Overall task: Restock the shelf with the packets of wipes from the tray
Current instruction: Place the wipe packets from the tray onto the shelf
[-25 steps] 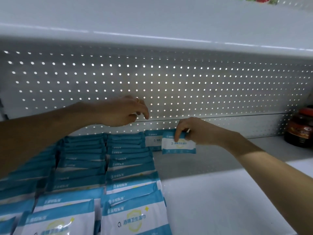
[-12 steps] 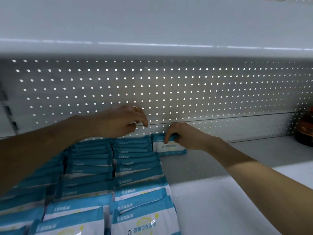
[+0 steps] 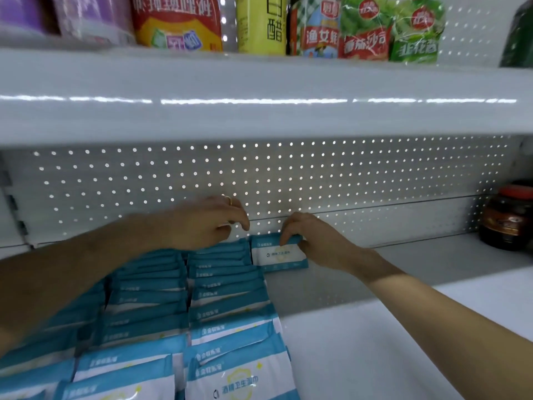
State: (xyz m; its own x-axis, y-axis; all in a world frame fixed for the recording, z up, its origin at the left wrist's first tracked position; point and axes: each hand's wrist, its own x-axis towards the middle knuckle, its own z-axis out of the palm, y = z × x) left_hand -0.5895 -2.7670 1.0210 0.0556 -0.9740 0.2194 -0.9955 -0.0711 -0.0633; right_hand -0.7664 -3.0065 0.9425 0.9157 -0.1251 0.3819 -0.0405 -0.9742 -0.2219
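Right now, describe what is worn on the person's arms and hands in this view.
The left forearm and right forearm are bare as far as the view reaches, with no sleeves, watch or bracelet. Neither hand is gloved. The left hand wears a thin gold-coloured ring on one finger. The right hand shows no ring.

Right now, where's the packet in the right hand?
Head view, centre: the packet sits at the back of the shelf, close to the pegboard panel, gripped by the right hand, just right of the rightmost row of packets.
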